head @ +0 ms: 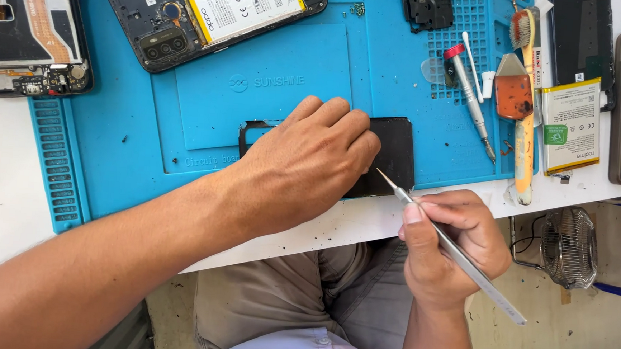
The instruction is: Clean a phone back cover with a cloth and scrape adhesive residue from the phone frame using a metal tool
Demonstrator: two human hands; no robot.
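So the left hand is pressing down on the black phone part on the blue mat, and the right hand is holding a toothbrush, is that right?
Not quite. The head view shows the right hand holding a thin, pointed metal tool, not a toothbrush. The left hand does press on the black phone part on the blue mat.

A bright blue mat (258,85) with a ridged grid pattern bears a black panel (394,154), a red-capped silver screwdriver (471,98), an orange scraper (513,97) and a yellow-handled brush (524,116); the slim blade tool (456,252) looks silver-grey.
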